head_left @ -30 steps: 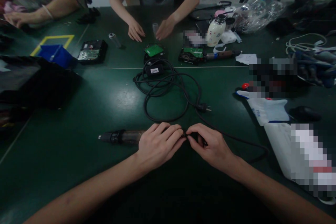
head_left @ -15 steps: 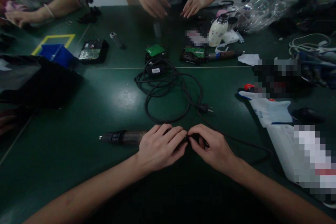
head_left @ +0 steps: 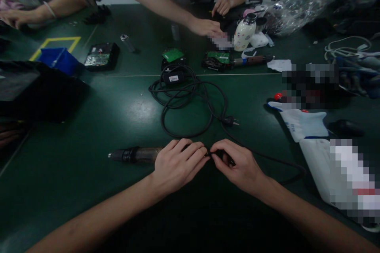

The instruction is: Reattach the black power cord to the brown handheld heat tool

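On the green table lies an electric screwdriver (head_left: 135, 155), its metal tip pointing left. My left hand (head_left: 177, 163) is wrapped over its rear part and hides it. Close against that rear end, my right hand (head_left: 240, 166) pinches the black end of a cable between thumb and fingers. Whether the cable end is in the screwdriver or just touching it, I cannot tell. A black cable (head_left: 279, 161) runs out to the right of my right hand. Beyond both hands lie a coiled black cord (head_left: 185, 136) with a power adapter (head_left: 171, 78) and a plug (head_left: 229, 121).
Across the table a co-worker's hand (head_left: 204, 27) reaches over circuit boards (head_left: 173, 55) and a second screwdriver (head_left: 252, 60). A bottle (head_left: 246, 31) stands at the back. Gloves (head_left: 305, 122) lie at right; a blue bin (head_left: 59, 60) and black bag (head_left: 35, 95) are at left.
The co-worker's hand has moved to the right, toward the bottle. My view has shifted slightly; my hands keep nearly the same pose at the screwdriver's rear end.
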Available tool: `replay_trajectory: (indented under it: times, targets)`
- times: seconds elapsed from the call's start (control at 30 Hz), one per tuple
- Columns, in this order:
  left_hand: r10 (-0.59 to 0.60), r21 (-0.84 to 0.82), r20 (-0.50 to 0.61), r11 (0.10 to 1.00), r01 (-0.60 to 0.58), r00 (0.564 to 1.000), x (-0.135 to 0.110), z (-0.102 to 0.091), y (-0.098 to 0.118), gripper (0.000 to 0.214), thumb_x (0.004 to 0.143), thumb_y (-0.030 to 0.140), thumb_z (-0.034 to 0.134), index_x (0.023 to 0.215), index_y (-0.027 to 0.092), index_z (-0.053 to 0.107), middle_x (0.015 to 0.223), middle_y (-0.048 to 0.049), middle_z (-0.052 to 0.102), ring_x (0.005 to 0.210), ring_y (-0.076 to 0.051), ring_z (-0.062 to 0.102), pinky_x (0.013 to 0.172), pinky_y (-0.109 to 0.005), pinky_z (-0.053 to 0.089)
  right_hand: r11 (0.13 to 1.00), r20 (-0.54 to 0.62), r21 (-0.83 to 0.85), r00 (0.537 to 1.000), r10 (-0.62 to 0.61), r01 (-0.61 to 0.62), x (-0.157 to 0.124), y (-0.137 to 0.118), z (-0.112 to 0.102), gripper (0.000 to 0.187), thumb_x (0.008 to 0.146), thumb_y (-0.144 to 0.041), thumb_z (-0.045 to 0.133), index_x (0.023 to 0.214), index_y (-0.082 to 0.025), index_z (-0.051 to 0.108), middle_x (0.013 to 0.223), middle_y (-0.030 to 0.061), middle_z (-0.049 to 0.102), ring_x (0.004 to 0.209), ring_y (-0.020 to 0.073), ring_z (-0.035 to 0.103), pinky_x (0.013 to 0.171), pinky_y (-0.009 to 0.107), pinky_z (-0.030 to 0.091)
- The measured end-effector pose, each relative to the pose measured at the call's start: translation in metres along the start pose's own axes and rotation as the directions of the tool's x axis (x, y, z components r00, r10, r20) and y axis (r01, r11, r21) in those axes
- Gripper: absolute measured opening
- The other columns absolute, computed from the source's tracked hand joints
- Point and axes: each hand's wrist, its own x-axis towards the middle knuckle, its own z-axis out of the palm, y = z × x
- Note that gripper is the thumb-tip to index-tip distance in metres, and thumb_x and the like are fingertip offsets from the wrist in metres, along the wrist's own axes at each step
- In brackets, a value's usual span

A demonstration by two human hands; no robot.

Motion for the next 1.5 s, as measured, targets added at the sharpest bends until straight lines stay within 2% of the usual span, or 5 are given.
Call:
replay_trajectory:
  times: [0.53, 0.7, 0.87, 1.37, 1.5]
  targets:
    - [-0.008, -0.024, -0.005, 1.000, 0.008, 1.000, 0.0006, -0.0005, 0.0030, 0.025, 0.099, 0.032, 0.066, 0.122, 0.024, 0.068, 0.125, 0.0005, 0.075, 0.103, -0.020, 0.067, 0.082, -0.038, 0.046, 1.000, -0.016, -0.014, 1.000, -0.004, 0.004, -0.0013, 0.0026, 0.0016, 0.012, 0.101, -0.020, 0.060, 0.112, -0.021, 0.064, 0.093, 0.0021, 0.065, 0.065, 0.0111, 0.058, 0.059, 0.025, 0.047]
    - [-0.023, 0.007, -0.008, 1.000, 0.023, 1.000, 0.0010, -0.0005, 0.0031, 0.016, 0.099, 0.032, 0.067, 0.111, 0.022, 0.070, 0.117, -0.0004, 0.077, 0.098, -0.019, 0.067, 0.079, -0.038, 0.046, 1.000, -0.011, -0.016, 1.000, 0.005, -0.005, -0.0013, 0.0022, 0.0013, 0.013, 0.101, -0.020, 0.060, 0.112, -0.021, 0.065, 0.094, 0.0028, 0.066, 0.065, 0.0112, 0.058, 0.058, 0.025, 0.047]
    - [-0.001, -0.004, 0.005, 1.000, 0.001, 1.000, 0.0010, -0.0007, 0.0032, 0.026, 0.099, 0.033, 0.065, 0.124, 0.024, 0.068, 0.124, -0.0003, 0.075, 0.102, -0.020, 0.067, 0.081, -0.038, 0.047, 1.000, -0.007, -0.019, 1.000, -0.003, 0.003, -0.0016, 0.0034, 0.0014, 0.014, 0.101, -0.020, 0.059, 0.114, -0.022, 0.064, 0.094, 0.0026, 0.066, 0.066, 0.0116, 0.058, 0.058, 0.025, 0.047]
    - [-0.022, 0.020, -0.009, 1.000, 0.022, 1.000, 0.0019, 0.0001, 0.0025, 0.015, 0.099, 0.034, 0.065, 0.106, 0.022, 0.070, 0.112, -0.0013, 0.077, 0.095, -0.019, 0.067, 0.077, -0.037, 0.046, 1.000, -0.018, -0.017, 1.000, -0.018, 0.018, -0.0003, 0.0022, 0.0014, 0.012, 0.101, -0.020, 0.059, 0.111, -0.022, 0.065, 0.095, 0.0033, 0.067, 0.065, 0.0117, 0.059, 0.058, 0.025, 0.048]
    - [-0.011, 0.004, -0.009, 1.000, 0.011, 1.000, 0.0025, -0.0009, 0.0027, 0.021, 0.097, 0.034, 0.066, 0.115, 0.023, 0.070, 0.118, -0.0019, 0.076, 0.099, -0.020, 0.068, 0.078, -0.037, 0.048, 1.000, -0.025, -0.017, 1.000, -0.016, 0.016, -0.0004, 0.0026, 0.0017, 0.012, 0.101, -0.020, 0.059, 0.112, -0.022, 0.065, 0.094, 0.0031, 0.068, 0.066, 0.0120, 0.059, 0.057, 0.025, 0.048]
